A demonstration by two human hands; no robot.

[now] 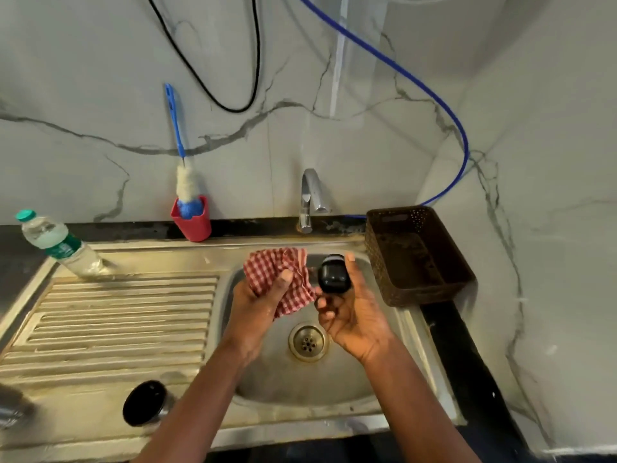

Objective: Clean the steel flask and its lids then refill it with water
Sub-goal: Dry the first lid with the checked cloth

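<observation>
Over the sink (300, 389), the left grip (263, 305) is curled round a bunched red-checked cloth (270, 269). The right grip (354, 315) pinches a black lid (334, 274) between thumb and fingers, just beside the cloth. A second black lid (144, 403) stands on the drainboard (117, 322), and the steel flask (11, 409) shows blurred at the far left.

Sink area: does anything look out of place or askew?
The plastic water bottle at the far left corner of the drainboard looks sharply tilted, cap leaning left; the wide lens may exaggerate that. Nothing looks spilled or damaged.
</observation>
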